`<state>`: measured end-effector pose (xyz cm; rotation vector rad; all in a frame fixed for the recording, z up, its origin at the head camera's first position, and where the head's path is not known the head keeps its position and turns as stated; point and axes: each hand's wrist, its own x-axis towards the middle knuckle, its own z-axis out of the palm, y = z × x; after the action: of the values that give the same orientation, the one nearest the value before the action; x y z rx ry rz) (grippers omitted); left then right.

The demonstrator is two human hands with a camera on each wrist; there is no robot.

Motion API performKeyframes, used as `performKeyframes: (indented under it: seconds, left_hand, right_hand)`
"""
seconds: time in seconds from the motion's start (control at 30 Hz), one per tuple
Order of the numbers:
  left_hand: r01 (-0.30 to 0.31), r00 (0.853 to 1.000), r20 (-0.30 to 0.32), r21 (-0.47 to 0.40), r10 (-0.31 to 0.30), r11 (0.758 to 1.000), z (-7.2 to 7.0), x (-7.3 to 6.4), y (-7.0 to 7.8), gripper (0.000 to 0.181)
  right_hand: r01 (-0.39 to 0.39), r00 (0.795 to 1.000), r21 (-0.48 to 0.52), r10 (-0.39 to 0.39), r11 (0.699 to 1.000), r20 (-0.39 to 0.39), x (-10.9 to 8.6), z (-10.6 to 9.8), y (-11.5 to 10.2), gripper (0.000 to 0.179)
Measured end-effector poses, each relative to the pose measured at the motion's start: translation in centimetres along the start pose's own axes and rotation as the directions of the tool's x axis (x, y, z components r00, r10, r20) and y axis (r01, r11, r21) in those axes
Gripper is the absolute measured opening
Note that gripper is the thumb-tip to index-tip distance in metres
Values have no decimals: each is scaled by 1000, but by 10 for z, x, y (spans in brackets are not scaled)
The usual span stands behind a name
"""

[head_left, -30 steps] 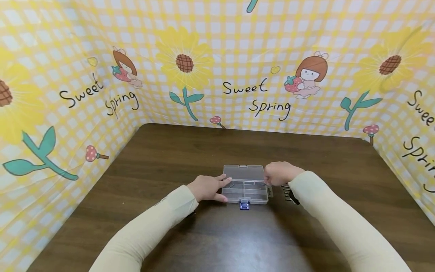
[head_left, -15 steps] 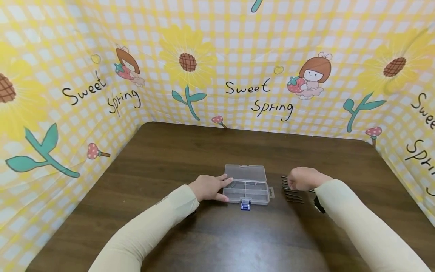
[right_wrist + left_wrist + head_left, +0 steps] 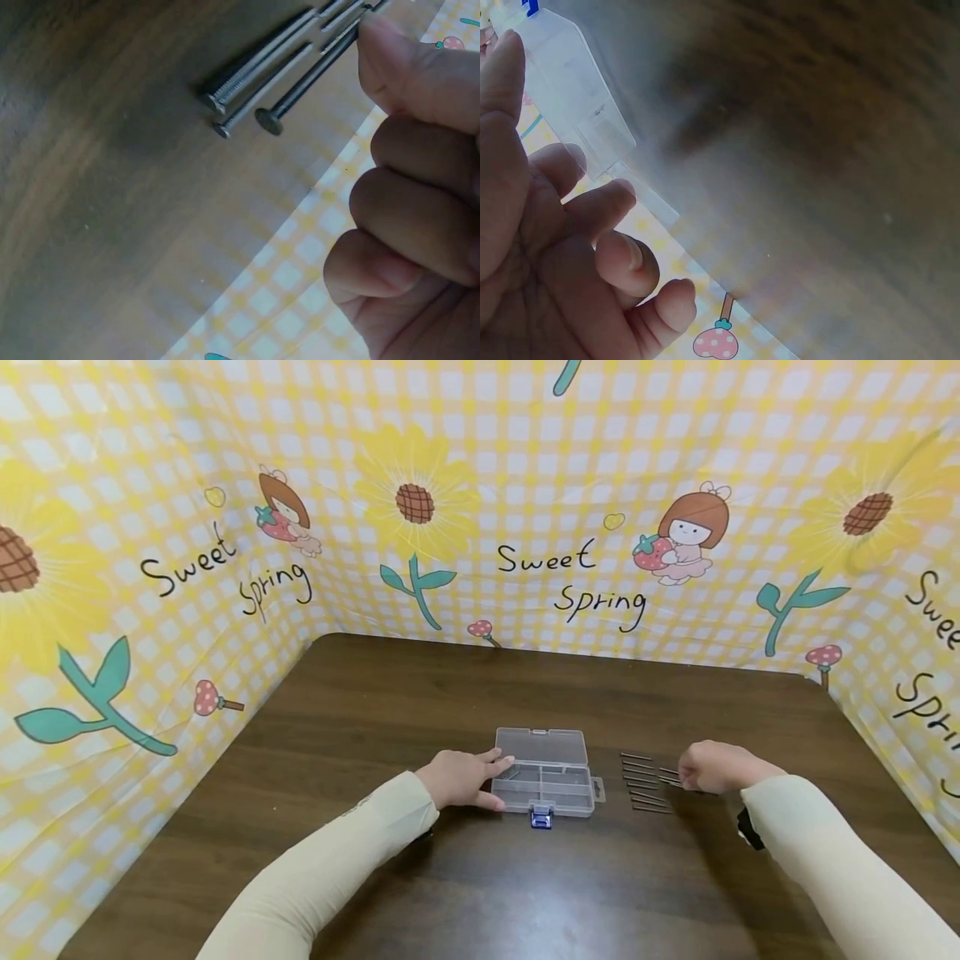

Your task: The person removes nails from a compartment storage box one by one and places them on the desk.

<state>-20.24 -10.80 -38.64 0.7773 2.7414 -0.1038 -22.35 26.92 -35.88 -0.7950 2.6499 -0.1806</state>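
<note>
A clear plastic compartment box (image 3: 566, 810) with a blue latch (image 3: 541, 817) stands with its lid (image 3: 540, 746) raised at the back. My left hand (image 3: 456, 777) rests on its left side, fingers spread; in the left wrist view the box (image 3: 574, 82) lies by the fingertips. Thin metal pieces show in the back compartments. To the right lie several nails (image 3: 639, 777) in a row. My right hand (image 3: 716, 767) is at a second group of nails, fingers curled. In the right wrist view, thumb and forefinger pinch the end of a nail (image 3: 319, 67), its head pointing away.
A hanging tab (image 3: 598, 789) juts from the box's right side. The dark wooden table (image 3: 420, 685) is bounded at the back and sides by a yellow checked cloth (image 3: 450, 577) with flowers and lettering.
My right hand has moved right from beside the box, over the row of nails, to the farther nails, uncovering the row. The left hand stays on the box.
</note>
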Motion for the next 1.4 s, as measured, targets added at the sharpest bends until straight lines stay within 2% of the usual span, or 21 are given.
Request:
performKeyframes:
  seconds: [0.17, 0.37, 0.73, 1.0, 1.27, 1.4]
  left_hand:
    - [4, 1000, -2, 2, -4, 1000, -1, -1, 0, 76]
    - [-1, 1000, -4, 4, 1, 1000, 1, 0, -1, 77]
    - [-4, 1000, 7, -1, 4, 1000, 1, 0, -1, 76]
    - [-9, 1000, 8, 2, 9, 1000, 3, 2, 0, 76]
    - [-8, 1000, 6, -7, 8, 1000, 2, 2, 0, 76]
    - [-4, 1000, 8, -19, 4, 1000, 0, 0, -1, 76]
  right_hand:
    - [-19, 1000, 8, 19, 1000, -5, 2, 7, 0, 20]
    - [-14, 998, 5, 15, 1000, -62, 4, 20, 6, 29]
    - [3, 995, -4, -3, 1000, -100, 6, 26, 4, 36]
    - [-16, 996, -18, 14, 1000, -92, 8, 28, 5, 31]
    - [1, 989, -79, -13, 997, -150, 13, 29, 5, 27]
    - [3, 987, -89, -17, 996, -157, 13, 24, 4, 18]
